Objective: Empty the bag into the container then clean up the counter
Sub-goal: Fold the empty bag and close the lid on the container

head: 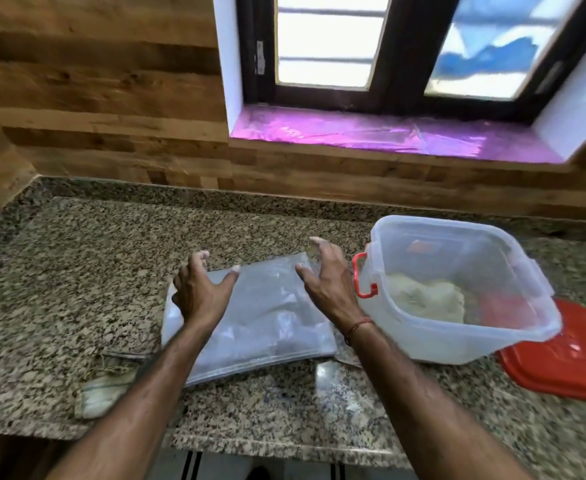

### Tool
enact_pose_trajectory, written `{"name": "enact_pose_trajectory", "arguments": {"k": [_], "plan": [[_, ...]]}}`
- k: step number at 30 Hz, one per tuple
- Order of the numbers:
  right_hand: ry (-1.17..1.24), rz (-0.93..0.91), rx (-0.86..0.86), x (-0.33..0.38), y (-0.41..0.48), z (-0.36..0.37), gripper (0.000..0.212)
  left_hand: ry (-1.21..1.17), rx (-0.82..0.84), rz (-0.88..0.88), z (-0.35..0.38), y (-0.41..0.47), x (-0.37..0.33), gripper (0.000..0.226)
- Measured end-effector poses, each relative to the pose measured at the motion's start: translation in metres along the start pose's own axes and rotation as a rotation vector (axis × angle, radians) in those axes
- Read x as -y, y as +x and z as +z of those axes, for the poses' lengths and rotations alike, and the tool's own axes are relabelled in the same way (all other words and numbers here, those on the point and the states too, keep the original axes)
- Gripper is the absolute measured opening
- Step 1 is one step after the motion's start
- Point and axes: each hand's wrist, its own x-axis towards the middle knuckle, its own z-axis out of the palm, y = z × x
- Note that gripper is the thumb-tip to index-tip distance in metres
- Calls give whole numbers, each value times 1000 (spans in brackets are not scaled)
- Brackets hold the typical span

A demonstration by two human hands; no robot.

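Note:
A flat, clear plastic bag (271,317) lies on the granite counter (77,271) in the middle of the view. My left hand (201,289) hovers over its left part with fingers spread, holding nothing. Over the bag's far right corner is my right hand (322,278), also spread and dusted with pale powder. To the right stands a translucent plastic container (513,327) with red latches, holding a mound of pale flour (426,299). Whether either hand touches the bag is unclear.
A red lid (572,362) lies on the counter under the container's right side. A crumpled cloth strip (104,393) with loose threads sits near the front left edge. A wood-panelled wall and a window sill with purple film run along the back.

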Motion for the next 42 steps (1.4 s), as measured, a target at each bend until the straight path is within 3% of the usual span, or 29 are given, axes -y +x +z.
{"name": "enact_pose_trajectory", "arguments": {"k": [5,9,16,20,24,30,38,42], "plan": [[67,-164,-206,8,10,-96,48,-84,-35,202,14,-20,-102,57],[26,-173,-362,-43,0,-201,44,-99,-49,391,57,-71,-196,55],[-144,91,-451,-200,-28,-362,48,-86,137,518,191,-198,-331,63],[-242,353,-336,-287,-49,-411,61,73,354,418,258,-242,-363,85],[-315,663,-151,-364,-69,-431,85,279,416,302,292,-261,-366,71],[-278,904,29,-434,-78,-413,118,372,357,285,300,-262,-367,65],[-254,848,7,-431,-64,-375,112,378,322,274,302,-265,-367,58],[-7,956,-78,-449,-51,-366,95,363,307,249,302,-263,-367,55]]}}
